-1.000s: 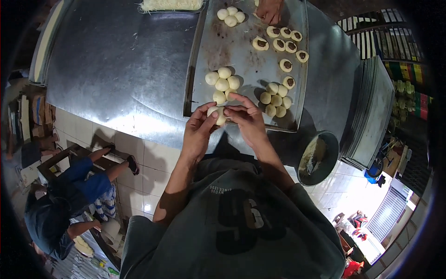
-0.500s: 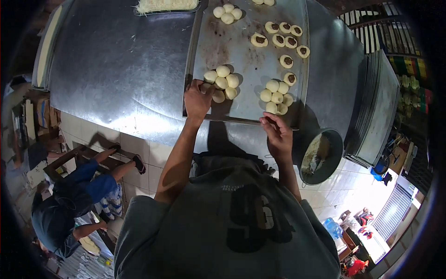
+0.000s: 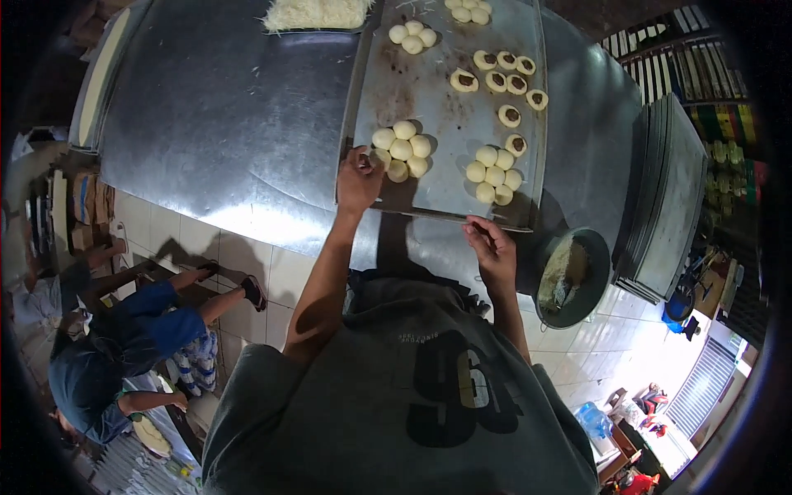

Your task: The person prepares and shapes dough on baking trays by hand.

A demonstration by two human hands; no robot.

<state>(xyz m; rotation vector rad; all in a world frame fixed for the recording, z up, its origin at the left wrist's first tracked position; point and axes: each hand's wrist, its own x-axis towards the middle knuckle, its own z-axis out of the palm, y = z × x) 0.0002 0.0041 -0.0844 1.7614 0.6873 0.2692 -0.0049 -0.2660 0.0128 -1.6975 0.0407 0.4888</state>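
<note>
On the metal baking tray (image 3: 445, 177) sit round pale dough balls in flower-like clusters. My left hand (image 3: 360, 183) is at the tray's left front, fingers curled and slightly apart. Its thumb side meets the leftmost dough ball (image 3: 380, 157) of the near-left cluster (image 3: 401, 149). Just off the tray's front edge hovers my right hand (image 3: 493, 254), fingers loosely bent and apart, nothing seen in it. The near-right cluster (image 3: 494, 176) lies beyond that hand. Behind it are several flattened dough rounds (image 3: 509, 115) topped with dark brown filling.
Two more clusters (image 3: 412, 37) (image 3: 469, 10) lie at the tray's far end. A dark round pan (image 3: 572, 280) with pale contents stands right. Stacked trays (image 3: 660, 198) are farther right. Shredded pale food (image 3: 318, 12) tops the steel table (image 3: 223, 107). Another person (image 3: 124, 355) sits lower left.
The leftmost ball has shifted slightly inward against its cluster, and my left fingers uncover more of it. My right hand stays near the tray edge. The whole view has shifted a little.
</note>
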